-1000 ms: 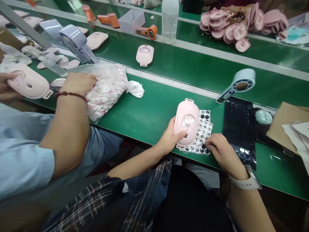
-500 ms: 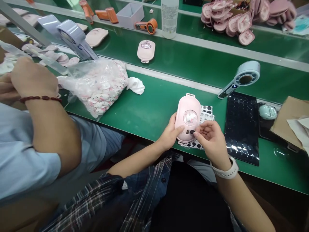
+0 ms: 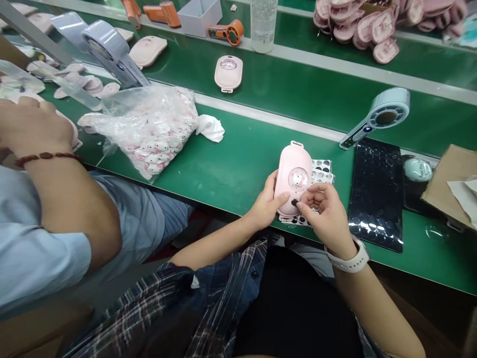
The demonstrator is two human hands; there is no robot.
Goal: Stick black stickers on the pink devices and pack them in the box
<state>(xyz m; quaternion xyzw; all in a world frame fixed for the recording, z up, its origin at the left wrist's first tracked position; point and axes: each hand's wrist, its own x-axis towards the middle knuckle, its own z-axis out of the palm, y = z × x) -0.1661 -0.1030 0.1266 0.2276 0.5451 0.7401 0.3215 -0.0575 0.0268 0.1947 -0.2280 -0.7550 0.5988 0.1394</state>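
Note:
My left hand (image 3: 265,208) grips the lower left side of a pink oval plastic case (image 3: 285,164), its thumb lying on the front. The case has a loop at each end and a clear round window with a small white figure (image 3: 298,179) inside. Below that window, a black round sticker (image 3: 294,203) lies at the spot of a small dark rectangle. The fingers of my right hand (image 3: 328,216) are pinched at the sticker's right edge. Beneath the case, partly hidden, are sheets of black and pale dots (image 3: 322,175).
A dark dotted sheet (image 3: 375,199) lies right, beside a light-blue handheld fan (image 3: 389,112) and a cardboard box (image 3: 452,179). Left are a bag of small white figures (image 3: 160,134) and a co-worker's arm (image 3: 70,199). Another pink case (image 3: 228,73) lies further back.
The black sticker has moved left onto the small dark rectangle, which is now covered. The co-worker's hand has moved left and down.

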